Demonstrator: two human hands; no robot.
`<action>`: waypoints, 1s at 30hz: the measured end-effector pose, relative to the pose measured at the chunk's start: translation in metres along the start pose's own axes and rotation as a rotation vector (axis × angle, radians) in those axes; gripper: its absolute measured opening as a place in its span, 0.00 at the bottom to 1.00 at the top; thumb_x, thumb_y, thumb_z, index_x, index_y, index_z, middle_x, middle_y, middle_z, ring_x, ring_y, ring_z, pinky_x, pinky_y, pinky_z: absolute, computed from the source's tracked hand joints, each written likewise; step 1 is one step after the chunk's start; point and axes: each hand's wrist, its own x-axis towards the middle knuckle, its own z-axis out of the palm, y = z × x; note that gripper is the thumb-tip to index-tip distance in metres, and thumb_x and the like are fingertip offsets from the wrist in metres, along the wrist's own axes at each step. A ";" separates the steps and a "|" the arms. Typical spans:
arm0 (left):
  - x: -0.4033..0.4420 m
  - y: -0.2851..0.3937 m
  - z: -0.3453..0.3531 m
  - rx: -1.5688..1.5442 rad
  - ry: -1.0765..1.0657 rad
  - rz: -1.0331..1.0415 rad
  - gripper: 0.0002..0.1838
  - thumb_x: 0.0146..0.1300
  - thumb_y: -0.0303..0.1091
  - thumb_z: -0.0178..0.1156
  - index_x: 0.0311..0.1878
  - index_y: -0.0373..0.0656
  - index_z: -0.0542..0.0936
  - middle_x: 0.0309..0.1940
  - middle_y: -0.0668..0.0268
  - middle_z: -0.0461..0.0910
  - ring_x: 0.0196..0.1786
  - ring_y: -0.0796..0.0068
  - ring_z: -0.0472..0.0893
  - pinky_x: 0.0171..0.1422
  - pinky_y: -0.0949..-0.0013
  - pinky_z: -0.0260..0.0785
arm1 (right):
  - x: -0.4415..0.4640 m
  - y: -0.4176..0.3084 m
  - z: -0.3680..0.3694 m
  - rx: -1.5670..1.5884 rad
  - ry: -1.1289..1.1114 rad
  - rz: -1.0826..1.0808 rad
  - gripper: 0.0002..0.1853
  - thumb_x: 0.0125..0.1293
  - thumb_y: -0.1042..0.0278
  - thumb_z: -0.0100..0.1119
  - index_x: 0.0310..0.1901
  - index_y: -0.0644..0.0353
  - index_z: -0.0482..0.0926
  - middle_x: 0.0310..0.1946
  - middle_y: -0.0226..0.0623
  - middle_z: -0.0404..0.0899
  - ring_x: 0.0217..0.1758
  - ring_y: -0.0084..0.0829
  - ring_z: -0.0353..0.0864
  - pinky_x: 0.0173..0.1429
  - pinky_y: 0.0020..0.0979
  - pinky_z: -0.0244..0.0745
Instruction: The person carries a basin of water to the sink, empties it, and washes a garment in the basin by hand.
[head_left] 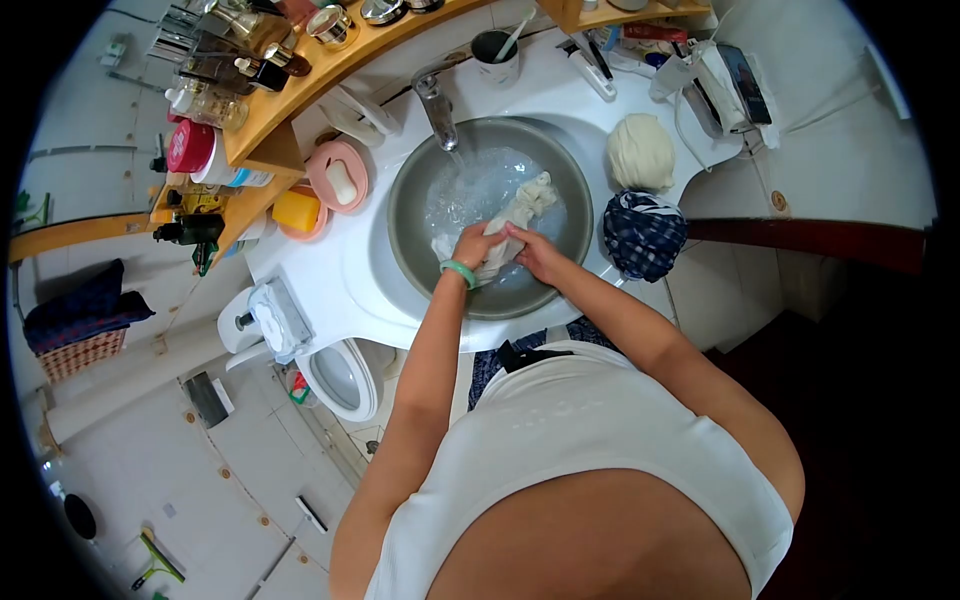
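Observation:
A wet whitish cloth (522, 208) is bunched between my hands over a grey basin (402, 210) of sudsy water. My left hand (474, 246), with a green bangle at the wrist, is closed on the cloth's lower left part. Close beside it, my right hand (537, 254) grips the cloth from the right, its thumb near the left hand. One end of the cloth sticks out toward the upper right; another hangs at the water's surface. Water runs from the chrome faucet (437, 110) into the basin. The fingertips are partly hidden by the cloth.
The basin sits in a white sink counter (345, 270). To its right lie a cream cloth bundle (641, 152) and a dark plaid bundle (645, 235). Soap dishes (338, 175) stand left, below a wooden shelf (300, 85) of bottles. A cup (496, 62) stands behind.

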 end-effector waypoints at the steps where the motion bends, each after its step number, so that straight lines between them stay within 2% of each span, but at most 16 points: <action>1: -0.013 0.019 0.004 -0.001 0.001 0.002 0.17 0.58 0.39 0.60 0.47 0.37 0.77 0.38 0.63 0.80 0.41 0.73 0.78 0.46 0.73 0.69 | -0.010 -0.012 0.008 -0.002 -0.001 -0.001 0.31 0.55 0.54 0.63 0.56 0.61 0.66 0.50 0.37 0.74 0.56 0.29 0.70 0.60 0.29 0.62; 3: -0.042 0.054 0.014 -0.398 0.017 0.102 0.20 0.58 0.37 0.59 0.52 0.37 0.73 0.44 0.62 0.78 0.46 0.73 0.77 0.50 0.72 0.67 | -0.022 -0.025 0.018 -0.080 -0.086 -0.212 0.31 0.53 0.58 0.66 0.56 0.61 0.66 0.48 0.37 0.74 0.54 0.29 0.71 0.59 0.28 0.62; 6: -0.054 0.063 0.007 -0.356 0.085 0.162 0.22 0.59 0.35 0.58 0.55 0.36 0.70 0.48 0.62 0.76 0.51 0.72 0.74 0.56 0.71 0.64 | -0.017 -0.047 0.008 -0.412 -0.114 -0.351 0.33 0.50 0.62 0.69 0.56 0.63 0.65 0.48 0.38 0.74 0.54 0.29 0.71 0.59 0.28 0.63; 11: -0.085 0.085 -0.011 -0.240 0.244 0.271 0.21 0.59 0.33 0.58 0.55 0.36 0.69 0.48 0.62 0.75 0.51 0.73 0.74 0.58 0.71 0.62 | -0.036 -0.093 0.008 -0.651 -0.099 -0.345 0.35 0.45 0.66 0.72 0.55 0.63 0.65 0.47 0.38 0.73 0.51 0.28 0.71 0.57 0.28 0.64; 12: -0.093 0.091 -0.011 -0.336 0.292 0.304 0.17 0.58 0.34 0.61 0.49 0.39 0.73 0.42 0.65 0.77 0.44 0.77 0.74 0.50 0.76 0.65 | -0.045 -0.105 0.009 -0.673 -0.079 -0.364 0.33 0.45 0.67 0.72 0.53 0.62 0.66 0.45 0.36 0.73 0.49 0.27 0.71 0.55 0.27 0.64; 13: -0.101 0.096 -0.014 -0.338 0.293 0.306 0.17 0.58 0.34 0.61 0.49 0.39 0.73 0.42 0.65 0.77 0.44 0.77 0.74 0.50 0.76 0.65 | -0.054 -0.116 0.011 -0.694 -0.060 -0.383 0.31 0.45 0.67 0.71 0.51 0.60 0.67 0.44 0.35 0.72 0.47 0.26 0.71 0.54 0.26 0.64; 17: -0.135 0.111 -0.036 -0.125 0.493 0.314 0.11 0.55 0.29 0.63 0.39 0.40 0.73 0.29 0.69 0.77 0.32 0.82 0.74 0.37 0.79 0.65 | -0.084 -0.147 0.020 -0.817 -0.087 -0.524 0.25 0.45 0.70 0.70 0.45 0.57 0.68 0.37 0.31 0.72 0.41 0.23 0.71 0.49 0.27 0.67; 19: -0.141 0.112 -0.044 -0.038 0.563 0.358 0.10 0.53 0.28 0.64 0.35 0.40 0.73 0.25 0.70 0.76 0.28 0.83 0.73 0.33 0.80 0.64 | -0.091 -0.153 0.023 -0.923 -0.046 -0.577 0.26 0.44 0.71 0.69 0.45 0.57 0.68 0.36 0.34 0.74 0.41 0.27 0.74 0.48 0.28 0.68; 21: -0.141 0.106 -0.047 0.029 0.641 0.345 0.10 0.52 0.26 0.65 0.34 0.39 0.73 0.21 0.71 0.74 0.23 0.84 0.69 0.29 0.80 0.60 | -0.097 -0.154 0.032 -1.263 -0.040 -0.697 0.27 0.43 0.71 0.69 0.47 0.56 0.68 0.37 0.41 0.75 0.43 0.37 0.76 0.49 0.31 0.69; 22: -0.131 0.093 -0.049 0.009 0.703 0.411 0.11 0.48 0.29 0.67 0.30 0.41 0.74 0.21 0.72 0.71 0.24 0.83 0.67 0.29 0.79 0.60 | -0.099 -0.152 0.037 -1.405 -0.001 -0.639 0.29 0.42 0.67 0.69 0.49 0.55 0.70 0.40 0.47 0.75 0.44 0.47 0.75 0.50 0.34 0.70; 23: -0.125 0.082 -0.050 0.008 0.703 0.412 0.11 0.48 0.29 0.67 0.30 0.41 0.74 0.21 0.72 0.71 0.24 0.83 0.67 0.29 0.79 0.60 | -0.092 -0.146 0.033 -1.405 -0.001 -0.639 0.29 0.42 0.67 0.69 0.49 0.55 0.70 0.40 0.47 0.75 0.44 0.47 0.75 0.50 0.34 0.70; 25: -0.114 0.071 -0.040 0.434 0.929 0.300 0.11 0.43 0.32 0.69 0.29 0.45 0.76 0.24 0.70 0.71 0.25 0.78 0.69 0.30 0.75 0.62 | -0.066 -0.123 0.014 -1.805 0.199 -0.571 0.29 0.42 0.64 0.70 0.50 0.54 0.72 0.45 0.49 0.73 0.44 0.50 0.74 0.50 0.35 0.71; 26: -0.105 0.061 -0.033 0.523 0.946 0.371 0.11 0.39 0.34 0.69 0.28 0.48 0.78 0.28 0.68 0.70 0.28 0.72 0.71 0.33 0.70 0.65 | -0.057 -0.115 0.015 -1.728 0.249 -0.447 0.30 0.41 0.61 0.71 0.50 0.54 0.74 0.52 0.51 0.67 0.52 0.50 0.69 0.57 0.39 0.67; 27: -0.092 0.044 -0.030 0.593 0.910 0.407 0.09 0.41 0.33 0.67 0.28 0.49 0.79 0.33 0.66 0.71 0.29 0.69 0.73 0.34 0.68 0.67 | -0.047 -0.103 0.013 -1.728 0.246 -0.448 0.30 0.41 0.61 0.71 0.50 0.54 0.74 0.52 0.51 0.67 0.52 0.50 0.69 0.57 0.39 0.67; 29: -0.076 0.025 -0.018 0.793 0.834 0.385 0.11 0.43 0.35 0.67 0.34 0.51 0.81 0.44 0.62 0.71 0.43 0.64 0.73 0.46 0.62 0.67 | -0.027 -0.074 0.005 -1.997 0.314 -0.637 0.34 0.41 0.59 0.72 0.54 0.52 0.72 0.60 0.52 0.58 0.63 0.53 0.58 0.64 0.44 0.57; 30: -0.070 0.021 -0.010 0.793 0.835 0.385 0.11 0.43 0.35 0.67 0.34 0.51 0.81 0.44 0.62 0.71 0.43 0.64 0.73 0.46 0.62 0.67 | -0.016 -0.062 0.002 -2.018 0.337 -0.552 0.45 0.39 0.50 0.72 0.63 0.42 0.62 0.68 0.51 0.43 0.70 0.58 0.41 0.69 0.54 0.43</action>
